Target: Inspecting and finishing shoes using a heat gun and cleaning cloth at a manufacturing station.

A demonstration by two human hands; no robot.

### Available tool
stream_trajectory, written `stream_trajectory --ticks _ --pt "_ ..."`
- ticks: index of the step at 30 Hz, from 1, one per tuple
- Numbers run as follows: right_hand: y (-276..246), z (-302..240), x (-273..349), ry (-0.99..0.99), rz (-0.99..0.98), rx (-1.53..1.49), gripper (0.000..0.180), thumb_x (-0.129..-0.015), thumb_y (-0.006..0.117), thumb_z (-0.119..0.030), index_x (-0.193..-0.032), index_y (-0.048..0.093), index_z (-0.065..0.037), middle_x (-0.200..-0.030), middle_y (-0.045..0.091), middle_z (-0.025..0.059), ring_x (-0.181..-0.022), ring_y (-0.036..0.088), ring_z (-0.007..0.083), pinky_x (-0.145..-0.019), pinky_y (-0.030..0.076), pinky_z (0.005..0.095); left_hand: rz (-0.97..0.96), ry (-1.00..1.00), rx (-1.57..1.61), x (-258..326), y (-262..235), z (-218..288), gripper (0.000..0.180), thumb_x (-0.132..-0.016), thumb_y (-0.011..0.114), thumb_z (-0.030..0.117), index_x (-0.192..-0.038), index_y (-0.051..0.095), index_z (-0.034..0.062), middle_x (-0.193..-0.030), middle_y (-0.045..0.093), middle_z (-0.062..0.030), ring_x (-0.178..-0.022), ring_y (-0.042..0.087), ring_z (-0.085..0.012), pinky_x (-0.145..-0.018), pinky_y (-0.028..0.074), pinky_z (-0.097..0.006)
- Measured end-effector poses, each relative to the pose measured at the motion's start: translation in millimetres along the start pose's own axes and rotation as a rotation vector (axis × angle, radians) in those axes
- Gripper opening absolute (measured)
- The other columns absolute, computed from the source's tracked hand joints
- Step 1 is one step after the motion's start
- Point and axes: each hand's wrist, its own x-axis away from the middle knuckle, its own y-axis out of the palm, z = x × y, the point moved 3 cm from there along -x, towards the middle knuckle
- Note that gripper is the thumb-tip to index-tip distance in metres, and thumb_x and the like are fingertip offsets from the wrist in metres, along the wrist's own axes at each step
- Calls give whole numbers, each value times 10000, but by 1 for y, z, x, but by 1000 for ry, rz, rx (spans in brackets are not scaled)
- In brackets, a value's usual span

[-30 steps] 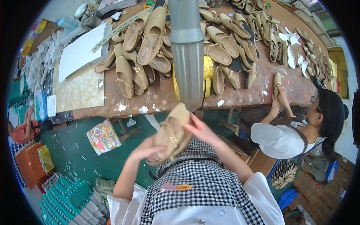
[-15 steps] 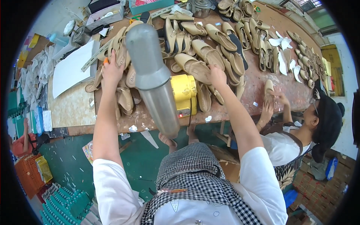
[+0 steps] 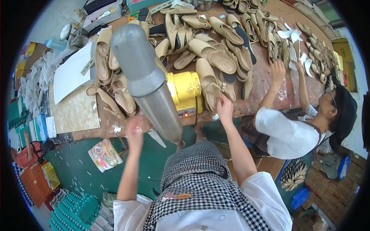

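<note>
My right hand (image 3: 224,107) is closed on the heel end of a tan closed-toe mule (image 3: 209,86), at the table's near edge. The mule lies sole down, its heel toward me. My left hand (image 3: 135,130) is smeared by motion near the table edge, left of a grey metal tube with a rounded end (image 3: 140,61); its fingers cannot be made out. A yellow machine body (image 3: 184,90) with small red lights stands between the tube and the held mule. Left of the tube lie several tan buckled shoes (image 3: 123,94).
Many tan shoes (image 3: 221,30) cover the brown table (image 3: 262,98). At right a co-worker in a white shirt (image 3: 293,133) holds a pale insole (image 3: 293,56). A white sheet (image 3: 73,75) lies at left, near an open box (image 3: 102,15). A patterned stool (image 3: 105,154) stands below.
My left hand has left the shoes and come down toward me. The right hand has moved nearer and now grips a mule at the table edge. The co-worker has reached farther across the table.
</note>
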Motion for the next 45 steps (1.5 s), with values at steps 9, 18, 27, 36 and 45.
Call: stream_trajectory --ticks 9,18,27,36,45 --pt "41 38 -18 -47 -24 40 256 -812 559 -173 -1028 640 -62 -1214 519 190 -1120 474 356 -926 382 401 -979 13 181 116 173 65 452 -851 574 348 -1184 559 42 -1110 606 -146 -1016 586 -235 -881 447 -318" --pt "-22 -12 62 -142 59 129 142 -826 522 -96 -858 578 30 -799 577 219 -751 577 365 -658 436 421 -595 -295 446 93 203 67 898 -766 681 392 -1407 183 8 -1277 446 -224 -1111 522 -259 -915 435 -335" --pt "-54 -48 185 74 -22 -219 258 -889 469 -141 -1092 511 12 -879 615 205 -784 614 271 -689 465 355 -629 -171 699 122 149 124 987 -697 730 195 -1406 74 -7 -1353 352 -206 -1239 394 -282 -1019 341 -349" --pt "-90 -57 152 33 -291 -401 510 -918 493 -268 -1355 330 -60 -1244 467 120 -1151 462 198 -921 416 360 -726 26 152 106 53 116 862 -669 651 140 -1404 212 45 -1187 470 -219 -1137 451 -348 -973 369 -349" --pt "-2 -47 139 523 -592 -1076 424 -947 461 -297 -1280 424 -38 -1239 508 99 -1121 515 213 -898 467 395 -534 -243 399 89 -19 93 594 -680 611 33 -1244 426 25 -1161 491 -97 -1096 489 -185 -953 379 -297"
